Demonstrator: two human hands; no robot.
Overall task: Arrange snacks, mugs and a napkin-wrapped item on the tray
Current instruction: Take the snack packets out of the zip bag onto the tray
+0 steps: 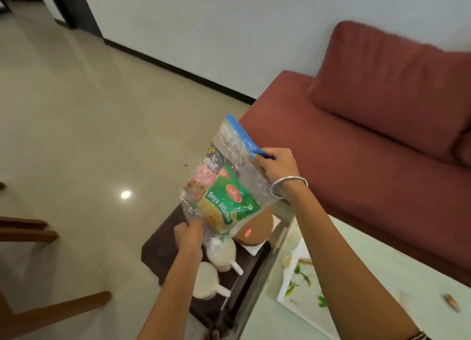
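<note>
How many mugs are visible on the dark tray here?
2. One mug sits just below the held snack bag; the other mug is nearer the camera. The bag may hide more.

The clear bag [229, 176] had a blue strip, the soya packet [226, 204] was green, the sofa [369, 135] rust-red.

A zip bag [226, 179] of snack packets sits at the frame's centre, above a tray [163, 248]. The right hand [276, 165] grips its upper edge, the left hand [190, 234] its lower corner. Below it on the tray stand two mugs [221, 253], one nearer the bottom. A sofa [382, 125] fills the upper right; a table [382, 276] lies lower right.
</note>
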